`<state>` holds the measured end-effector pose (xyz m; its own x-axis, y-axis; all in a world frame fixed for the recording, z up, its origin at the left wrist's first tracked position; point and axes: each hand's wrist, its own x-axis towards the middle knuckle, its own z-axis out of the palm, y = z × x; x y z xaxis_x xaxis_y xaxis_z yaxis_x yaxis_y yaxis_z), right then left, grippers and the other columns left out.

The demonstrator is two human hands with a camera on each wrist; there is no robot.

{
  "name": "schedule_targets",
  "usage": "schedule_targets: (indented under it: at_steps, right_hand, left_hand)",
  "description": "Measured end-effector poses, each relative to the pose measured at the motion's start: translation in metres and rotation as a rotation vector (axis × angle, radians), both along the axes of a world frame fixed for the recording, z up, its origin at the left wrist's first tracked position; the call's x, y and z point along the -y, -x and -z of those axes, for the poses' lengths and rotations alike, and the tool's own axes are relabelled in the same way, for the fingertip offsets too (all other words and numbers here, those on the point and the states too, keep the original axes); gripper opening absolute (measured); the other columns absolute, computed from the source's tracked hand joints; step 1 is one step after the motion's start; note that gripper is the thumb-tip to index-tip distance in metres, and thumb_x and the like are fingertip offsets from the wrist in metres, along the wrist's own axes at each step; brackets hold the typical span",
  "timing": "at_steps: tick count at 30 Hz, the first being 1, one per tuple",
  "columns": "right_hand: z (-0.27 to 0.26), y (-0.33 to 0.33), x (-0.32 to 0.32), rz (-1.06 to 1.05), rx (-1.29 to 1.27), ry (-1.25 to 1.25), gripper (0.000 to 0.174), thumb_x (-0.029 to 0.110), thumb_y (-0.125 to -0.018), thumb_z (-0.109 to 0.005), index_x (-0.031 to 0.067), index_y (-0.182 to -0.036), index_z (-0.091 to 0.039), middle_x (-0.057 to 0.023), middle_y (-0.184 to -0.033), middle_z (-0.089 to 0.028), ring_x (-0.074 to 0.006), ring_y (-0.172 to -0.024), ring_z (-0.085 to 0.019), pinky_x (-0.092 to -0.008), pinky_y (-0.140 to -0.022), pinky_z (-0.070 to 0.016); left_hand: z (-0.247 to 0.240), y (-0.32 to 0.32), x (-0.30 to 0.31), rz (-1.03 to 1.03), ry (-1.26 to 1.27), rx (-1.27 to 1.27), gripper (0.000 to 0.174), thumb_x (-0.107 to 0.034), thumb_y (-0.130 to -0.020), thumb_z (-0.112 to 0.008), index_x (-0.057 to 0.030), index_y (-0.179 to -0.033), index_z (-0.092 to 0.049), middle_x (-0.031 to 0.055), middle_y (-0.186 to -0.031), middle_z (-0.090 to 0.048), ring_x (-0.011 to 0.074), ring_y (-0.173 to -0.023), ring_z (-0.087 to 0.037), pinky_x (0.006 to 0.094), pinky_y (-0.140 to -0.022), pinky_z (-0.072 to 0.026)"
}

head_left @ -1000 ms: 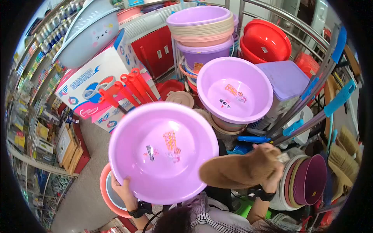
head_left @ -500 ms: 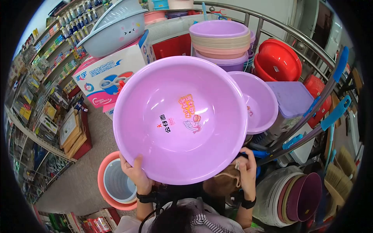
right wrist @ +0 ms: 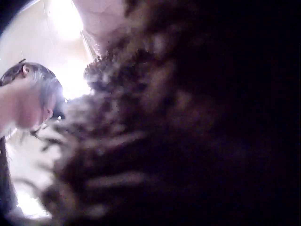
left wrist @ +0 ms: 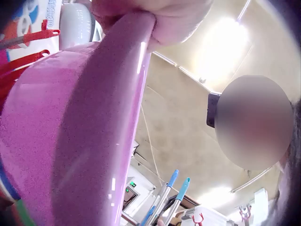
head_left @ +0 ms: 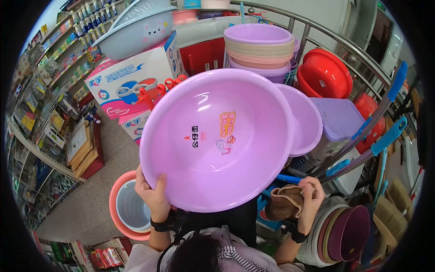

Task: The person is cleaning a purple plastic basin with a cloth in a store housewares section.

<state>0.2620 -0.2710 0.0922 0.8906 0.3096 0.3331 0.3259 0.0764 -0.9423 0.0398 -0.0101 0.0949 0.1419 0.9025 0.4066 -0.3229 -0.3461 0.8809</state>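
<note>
In the head view a large purple plastic basin (head_left: 213, 172) is held up and tilted, its printed inside facing the camera. My left hand (head_left: 154, 199) grips its lower left rim, thumb on the inside; the left wrist view shows the hand at the edge of the basin (left wrist: 94, 141). To the right of the basin, apart from it, my right hand (head_left: 310, 204) pinches a brown fuzzy cloth mitt (head_left: 287, 203) by its light-trimmed opening. Dark shaggy fibres of the mitt (right wrist: 141, 122) fill most of the right wrist view.
Behind the held basin stands a smaller purple basin (head_left: 306, 122). Stacked basins (head_left: 258, 50), red basins (head_left: 326, 72) and a cardboard box (head_left: 131, 81) line the back. Blue-handled poles (head_left: 389, 136) and nested bins (head_left: 351, 235) are at right, an orange-rimmed bucket (head_left: 117, 217) at lower left.
The basin first rose toward the camera, then shifted slightly right and tilted. My right hand went from beside the basin to its lower right rim, then moved right, away from it, with the mitt.
</note>
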Motion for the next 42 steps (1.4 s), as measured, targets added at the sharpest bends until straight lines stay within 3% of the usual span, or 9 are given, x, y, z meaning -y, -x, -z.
schedule_targets:
  at_steps: [7,9,17,21,23,29,31,36,42]
  right_hand:
    - [-0.046,0.036,-0.042,0.173,0.36,-0.405,0.037,0.034,-0.094,-0.06,0.0,-0.08,-0.055,-0.0098,-0.076,-0.055,-0.0183,-0.072,-0.051,-0.0277,-0.067,-0.0405]
    - [-0.056,0.038,-0.075,0.059,0.536,-0.244,0.03,0.027,-0.091,-0.065,0.0001,-0.082,-0.057,-0.0087,-0.074,-0.054,-0.0186,-0.072,-0.053,-0.0277,-0.067,-0.0415]
    - [0.008,0.024,-0.182,-0.319,0.128,0.202,0.026,0.016,-0.081,-0.074,0.0043,-0.094,-0.055,-0.0123,-0.088,-0.05,-0.0268,-0.073,-0.055,-0.0355,-0.069,-0.0452]
    - [0.085,0.03,-0.198,-0.418,0.485,0.427,0.041,0.008,-0.08,-0.069,0.0016,-0.114,-0.047,-0.0197,-0.111,-0.044,-0.0397,-0.102,-0.049,-0.0461,-0.086,-0.0414]
    - [0.114,0.039,-0.196,-0.416,0.52,0.572,0.049,0.004,-0.078,-0.07,0.0013,-0.119,-0.044,-0.0204,-0.114,-0.046,-0.0415,-0.102,-0.049,-0.0455,-0.091,-0.0399]
    - [0.135,0.061,-0.22,-0.267,0.501,0.487,0.037,-0.003,-0.076,-0.059,-0.0022,-0.112,-0.052,-0.0212,-0.099,-0.055,-0.0415,-0.099,-0.051,-0.047,-0.087,-0.0401]
    - [0.122,0.081,-0.22,-0.323,0.594,0.49,0.025,0.004,-0.077,-0.054,0.0001,-0.102,-0.057,-0.0154,-0.095,-0.056,-0.033,-0.094,-0.054,-0.043,-0.08,-0.0415]
    - [0.132,0.116,-0.193,-0.748,0.677,0.359,0.032,0.002,-0.073,-0.058,0.0012,-0.105,-0.06,-0.0159,-0.106,-0.059,-0.0345,-0.1,-0.054,-0.0433,-0.086,-0.0427]
    - [0.122,0.068,-0.213,-0.572,0.549,0.348,0.032,0.001,-0.075,-0.057,0.0034,-0.107,-0.061,-0.0144,-0.113,-0.061,-0.0346,-0.103,-0.055,-0.0421,-0.087,-0.0446]
  left_hand:
    - [0.013,-0.001,0.015,0.121,0.18,-0.147,0.055,0.008,-0.075,-0.057,0.009,-0.129,-0.048,0.0107,-0.113,-0.061,0.0146,-0.1,-0.06,0.0264,-0.09,-0.0455]
    - [0.019,0.007,0.022,0.131,0.227,-0.188,0.056,0.008,-0.074,-0.056,0.0092,-0.129,-0.048,0.0109,-0.113,-0.061,0.015,-0.101,-0.06,0.0266,-0.091,-0.0451]
    - [0.033,0.024,0.025,0.18,0.238,-0.257,0.054,0.009,-0.073,-0.054,0.0102,-0.127,-0.049,0.0109,-0.113,-0.061,0.0143,-0.1,-0.06,0.026,-0.09,-0.0455]
    - [0.052,0.023,0.019,0.219,0.284,-0.294,0.053,0.009,-0.074,-0.052,0.009,-0.127,-0.049,0.0108,-0.113,-0.061,0.0148,-0.103,-0.059,0.0268,-0.092,-0.0449]
    - [0.063,0.024,0.015,0.22,0.299,-0.31,0.053,0.01,-0.074,-0.052,0.0092,-0.127,-0.05,0.0113,-0.113,-0.061,0.0154,-0.104,-0.059,0.0277,-0.093,-0.0448]
    - [0.066,0.027,0.019,0.216,0.3,-0.383,0.05,0.008,-0.074,-0.054,0.0094,-0.125,-0.051,0.0099,-0.108,-0.062,0.0133,-0.097,-0.059,0.0264,-0.088,-0.0463]
    - [0.063,0.026,0.02,0.22,0.27,-0.395,0.05,0.008,-0.075,-0.054,0.0091,-0.125,-0.052,0.009,-0.106,-0.062,0.0122,-0.095,-0.059,0.0254,-0.085,-0.0467]
    - [0.061,0.025,0.014,0.196,0.219,-0.436,0.047,0.008,-0.075,-0.056,0.0081,-0.121,-0.055,0.0058,-0.1,-0.062,0.0087,-0.085,-0.056,0.022,-0.077,-0.0457]
    - [0.07,0.032,0.002,0.232,0.255,-0.474,0.045,0.009,-0.076,-0.055,0.0081,-0.121,-0.054,0.0072,-0.103,-0.063,0.0112,-0.093,-0.059,0.0244,-0.083,-0.047]
